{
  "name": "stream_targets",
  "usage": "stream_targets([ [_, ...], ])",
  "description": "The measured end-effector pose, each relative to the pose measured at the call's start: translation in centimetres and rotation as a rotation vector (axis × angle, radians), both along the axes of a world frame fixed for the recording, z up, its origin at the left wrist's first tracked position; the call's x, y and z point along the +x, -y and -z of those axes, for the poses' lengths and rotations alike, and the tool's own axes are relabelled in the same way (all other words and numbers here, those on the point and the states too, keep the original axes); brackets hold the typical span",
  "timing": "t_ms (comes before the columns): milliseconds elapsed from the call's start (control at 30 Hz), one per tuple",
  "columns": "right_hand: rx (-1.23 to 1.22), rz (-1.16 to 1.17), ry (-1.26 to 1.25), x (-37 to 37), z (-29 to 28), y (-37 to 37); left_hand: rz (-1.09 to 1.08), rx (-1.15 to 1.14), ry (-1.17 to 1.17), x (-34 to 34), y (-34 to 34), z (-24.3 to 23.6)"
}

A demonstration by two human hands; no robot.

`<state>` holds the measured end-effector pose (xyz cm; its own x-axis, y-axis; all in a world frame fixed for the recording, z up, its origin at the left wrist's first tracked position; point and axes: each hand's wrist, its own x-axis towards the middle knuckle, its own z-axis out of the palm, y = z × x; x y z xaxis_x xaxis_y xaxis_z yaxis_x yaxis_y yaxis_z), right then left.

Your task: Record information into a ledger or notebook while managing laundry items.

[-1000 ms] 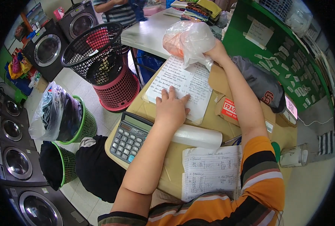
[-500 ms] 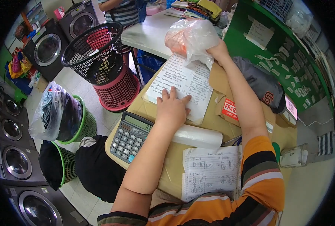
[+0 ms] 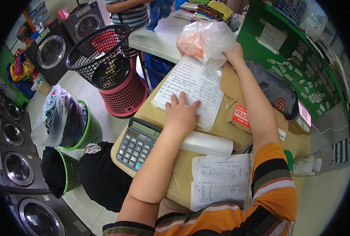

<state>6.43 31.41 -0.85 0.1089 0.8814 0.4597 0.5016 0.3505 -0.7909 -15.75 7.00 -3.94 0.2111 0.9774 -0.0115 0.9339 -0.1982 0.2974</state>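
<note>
My left hand (image 3: 180, 115) lies flat on a handwritten sheet (image 3: 212, 92), fingers spread over its lower part. At the desk's far edge my right hand (image 3: 233, 55) is closed on a translucent plastic bag (image 3: 206, 39) with something orange-pink inside. The bag covers the sheet's top. Beside my left forearm sits a grey calculator (image 3: 136, 143), and a roll of clear plastic (image 3: 207, 143) lies just right of my left wrist. A lined notebook (image 3: 221, 181) with handwriting rests close to my body.
Right of the sheet are a cardboard piece with a red label (image 3: 241, 116), a dark cap (image 3: 275, 92) and a phone (image 3: 304, 113). Stacked baskets (image 3: 122, 92) stand left of the desk. Washing machines (image 3: 17, 169) line the left. Across the white table (image 3: 159, 37), a person handles blue cloth.
The plastic bag and my right hand have shifted slightly right. My left hand stays on the sheet. The other person's blue cloth has moved over the white table.
</note>
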Motion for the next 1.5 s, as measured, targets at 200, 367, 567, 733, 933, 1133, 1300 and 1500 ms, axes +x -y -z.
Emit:
stream_targets([
  [200,0.055,-0.238,0.456,0.9,0.3,-0.3,0.017,0.084,-0.034,-0.2,-0.5,0.5],
  [367,0.119,-0.324,0.538,1.1,2.5,-2.0,-0.032,0.036,0.017,-0.2,-0.4,0.2],
  [567,-0.046,-0.266,0.886,1.7,0.2,-2.3,0.003,-0.01,0.005,0.4,-0.8,0.1],
  [733,-0.54,-0.261,0.846,-1.2,-6.8,2.7,-0.01,-0.059,-0.029,-0.2,-0.8,0.5],
  [933,-0.674,-0.286,0.845,-1.0,-11.4,6.6,-0.009,-0.086,-0.036,-0.1,-1.7,0.4],
  [1133,-0.351,-0.339,0.91,1.0,-11.6,10.8,-0.034,-0.081,-0.011,0.0,-2.1,0.9],
  [1300,-0.065,-0.3,0.772,2.2,-11.0,17.9,-0.021,-0.104,-0.037,0.0,-1.6,1.2],
  [1500,0.02,-0.356,0.694,3.6,-8.7,29.9,-0.003,-0.135,-0.04,0.1,-1.7,1.2],
])
